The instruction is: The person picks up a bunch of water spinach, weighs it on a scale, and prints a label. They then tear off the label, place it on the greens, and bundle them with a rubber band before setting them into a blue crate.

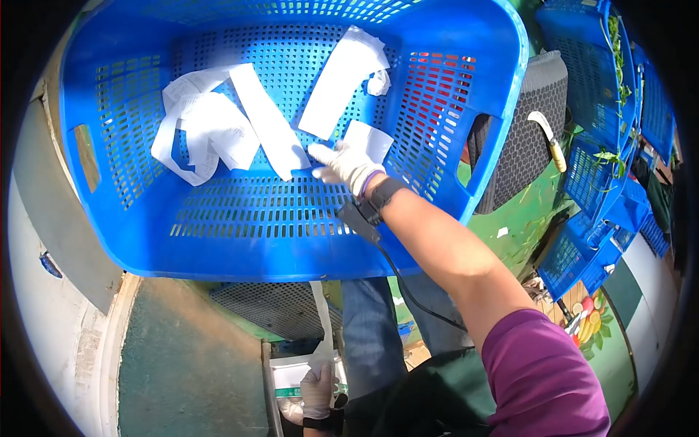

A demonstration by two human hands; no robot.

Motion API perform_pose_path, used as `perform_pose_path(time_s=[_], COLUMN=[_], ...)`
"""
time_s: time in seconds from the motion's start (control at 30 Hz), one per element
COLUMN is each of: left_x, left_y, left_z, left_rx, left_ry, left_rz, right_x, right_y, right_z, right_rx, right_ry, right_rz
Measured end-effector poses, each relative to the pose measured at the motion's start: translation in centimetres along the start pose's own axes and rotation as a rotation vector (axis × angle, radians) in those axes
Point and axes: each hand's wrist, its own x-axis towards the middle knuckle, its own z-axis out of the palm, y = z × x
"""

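My right hand point(348, 166), in a white glove with a dark band at the wrist, reaches into a large blue perforated basket point(240, 255). Its fingers are stretched out and apart, close to the lower ends of the white paper strips point(271, 120) lying in there. A curled heap of printed paper strip point(211, 131) is on the basket's left side, and another strip point(342, 73) leans at the upper right. Down below, my gloved left hand point(318, 390) is closed on a long narrow paper strip point(322, 313) that hangs beneath the basket rim.
Beside my left hand is a white and green box point(291, 379). A black cable point(415, 295) runs below my right forearm. To the right, a sickle point(550, 142) with a wooden handle lies by a dark textured mat point(524, 138), near stacked blue crates point(582, 124) holding green stems.
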Motion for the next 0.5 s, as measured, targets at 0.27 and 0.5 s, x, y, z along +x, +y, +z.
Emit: perform_pose_path(time_s=[0.27, 0.5], left_x=[-0.6, 0.7], left_y=[1.0, -1.7], left_z=[-0.4, -0.7], left_rx=[0.023, 0.006], left_ry=[0.023, 0.066], left_rz=[-0.048, 0.025], right_x=[-4.8, 2.9], right_y=[-8.1, -4.3], right_z=[-3.7, -3.6], right_rx=[-0.622, -1.087], right_ry=[0.111, -0.349], right_rz=[0.074, 0.043])
